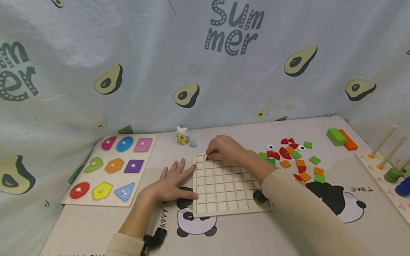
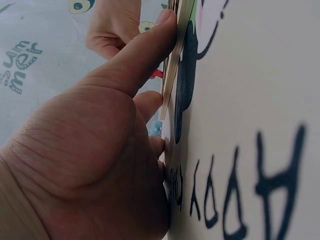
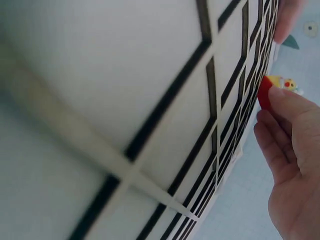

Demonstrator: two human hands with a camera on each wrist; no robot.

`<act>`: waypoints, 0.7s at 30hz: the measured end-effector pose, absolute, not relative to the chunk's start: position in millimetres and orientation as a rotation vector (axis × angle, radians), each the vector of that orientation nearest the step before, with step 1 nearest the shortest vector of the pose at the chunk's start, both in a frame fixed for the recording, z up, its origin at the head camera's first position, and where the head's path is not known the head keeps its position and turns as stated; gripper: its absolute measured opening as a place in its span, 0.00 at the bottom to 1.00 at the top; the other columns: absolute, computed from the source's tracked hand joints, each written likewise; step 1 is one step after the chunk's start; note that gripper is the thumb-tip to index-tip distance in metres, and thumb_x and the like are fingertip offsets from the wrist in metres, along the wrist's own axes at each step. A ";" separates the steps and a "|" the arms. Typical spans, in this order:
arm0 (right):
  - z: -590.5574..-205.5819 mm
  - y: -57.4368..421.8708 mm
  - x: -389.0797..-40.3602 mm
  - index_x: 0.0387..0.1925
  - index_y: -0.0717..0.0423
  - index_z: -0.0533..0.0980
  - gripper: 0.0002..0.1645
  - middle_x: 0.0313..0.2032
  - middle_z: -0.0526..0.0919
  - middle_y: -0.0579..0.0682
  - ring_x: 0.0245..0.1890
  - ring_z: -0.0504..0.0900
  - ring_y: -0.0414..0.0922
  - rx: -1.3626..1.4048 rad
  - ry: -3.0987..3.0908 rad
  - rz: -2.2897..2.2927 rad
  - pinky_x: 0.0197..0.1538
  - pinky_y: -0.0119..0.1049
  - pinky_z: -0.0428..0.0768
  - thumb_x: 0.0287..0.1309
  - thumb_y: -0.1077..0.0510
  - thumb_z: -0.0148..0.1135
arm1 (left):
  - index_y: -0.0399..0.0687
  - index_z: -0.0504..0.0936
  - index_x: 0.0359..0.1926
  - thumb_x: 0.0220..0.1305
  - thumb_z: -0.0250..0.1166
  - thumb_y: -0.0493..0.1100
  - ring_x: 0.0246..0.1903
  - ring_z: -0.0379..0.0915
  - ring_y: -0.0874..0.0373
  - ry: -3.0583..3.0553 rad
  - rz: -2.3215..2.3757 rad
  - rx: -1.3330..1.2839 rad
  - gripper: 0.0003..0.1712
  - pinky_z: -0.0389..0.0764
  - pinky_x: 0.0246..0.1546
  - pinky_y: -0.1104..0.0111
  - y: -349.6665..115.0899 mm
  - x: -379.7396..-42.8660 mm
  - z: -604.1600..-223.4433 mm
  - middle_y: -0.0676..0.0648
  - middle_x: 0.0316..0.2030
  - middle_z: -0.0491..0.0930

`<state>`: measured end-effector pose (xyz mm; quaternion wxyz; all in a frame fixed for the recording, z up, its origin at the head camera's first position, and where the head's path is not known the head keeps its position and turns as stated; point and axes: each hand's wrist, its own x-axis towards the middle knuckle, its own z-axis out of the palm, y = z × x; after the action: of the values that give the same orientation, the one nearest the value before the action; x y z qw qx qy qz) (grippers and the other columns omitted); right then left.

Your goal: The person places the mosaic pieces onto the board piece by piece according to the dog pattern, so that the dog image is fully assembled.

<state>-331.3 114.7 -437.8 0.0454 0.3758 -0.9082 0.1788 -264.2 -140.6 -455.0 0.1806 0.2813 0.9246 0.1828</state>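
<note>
A wooden grid board (image 1: 220, 190) with square cells lies on the table between both hands. At its far left corner my right hand (image 1: 226, 149) pinches a small red piece (image 3: 263, 95) between thumb and fingers; in the right wrist view the piece meets the board's grid. My left hand (image 1: 171, 185) rests at the board's left side with fingers spread, its thumb touching the edge. In the left wrist view that thumb (image 2: 150, 50) lies along the board's rim, and a bit of red shows beyond it.
Loose red, green and orange pieces (image 1: 301, 164) lie right of the board. A shape puzzle (image 1: 130, 151) sits at the left, a small figurine (image 1: 182, 136) at the back. Green (image 1: 335, 137) and orange blocks (image 1: 347, 140) and a peg board with rings (image 1: 387, 189) stand at the right.
</note>
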 end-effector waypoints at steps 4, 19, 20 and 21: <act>-440.8 115.2 -332.5 0.37 0.50 0.87 0.07 0.36 0.87 0.44 0.39 0.83 0.39 1.244 -2.766 0.500 0.51 0.36 0.77 0.55 0.58 0.70 | 0.63 0.46 0.76 0.51 0.61 0.75 0.74 0.22 0.42 2.610 0.520 0.796 0.57 0.27 0.69 0.42 -140.6 -264.0 -454.9 0.42 0.76 0.32; -439.8 112.4 -325.8 0.36 0.50 0.86 0.06 0.38 0.86 0.44 0.42 0.82 0.40 1.182 -2.815 0.358 0.50 0.37 0.78 0.59 0.58 0.66 | 0.63 0.46 0.76 0.52 0.61 0.74 0.74 0.22 0.42 2.608 0.526 0.795 0.57 0.26 0.68 0.42 -139.7 -262.9 -454.3 0.42 0.76 0.33; -439.7 112.7 -325.1 0.36 0.49 0.86 0.06 0.38 0.86 0.44 0.42 0.82 0.40 1.166 -2.830 0.364 0.49 0.36 0.79 0.59 0.58 0.66 | 0.63 0.46 0.76 0.51 0.61 0.74 0.74 0.21 0.42 2.607 0.527 0.793 0.57 0.26 0.68 0.42 -139.6 -262.7 -453.8 0.42 0.76 0.32; -439.4 112.9 -324.2 0.36 0.49 0.86 0.05 0.39 0.85 0.44 0.42 0.82 0.40 1.153 -2.843 0.368 0.49 0.36 0.79 0.58 0.58 0.66 | 0.63 0.46 0.76 0.51 0.61 0.74 0.74 0.22 0.42 2.608 0.527 0.794 0.57 0.26 0.68 0.42 -139.7 -262.7 -454.0 0.42 0.76 0.33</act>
<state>-324.2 112.9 -439.4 0.0258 0.3731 -0.9197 0.1191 -262.7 -139.7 -454.0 0.1817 0.2811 0.9236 0.1868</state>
